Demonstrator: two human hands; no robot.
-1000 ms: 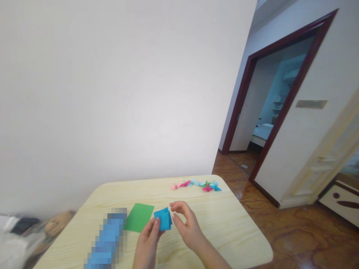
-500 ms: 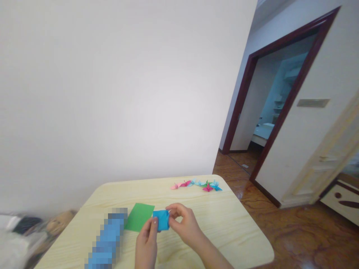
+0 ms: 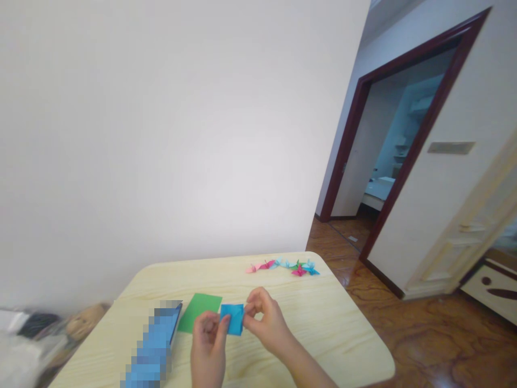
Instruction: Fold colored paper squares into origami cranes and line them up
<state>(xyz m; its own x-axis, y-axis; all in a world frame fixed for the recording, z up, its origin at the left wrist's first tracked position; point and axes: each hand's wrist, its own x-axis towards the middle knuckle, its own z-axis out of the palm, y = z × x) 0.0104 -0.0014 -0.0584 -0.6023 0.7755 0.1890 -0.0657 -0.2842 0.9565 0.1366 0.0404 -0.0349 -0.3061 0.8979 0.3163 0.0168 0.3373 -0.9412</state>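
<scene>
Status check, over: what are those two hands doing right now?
Left hand and right hand both pinching blue folded paper. Green sheet lies flat just beyond.

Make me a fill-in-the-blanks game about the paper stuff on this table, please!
1. The left hand and the right hand pinch a folded paper that is coloured ____.
2. The flat sheet lying on the table by the left hand is ____.
3. The open doorway is on the ____ side of the picture.
Missing words: blue; green; right.
</scene>
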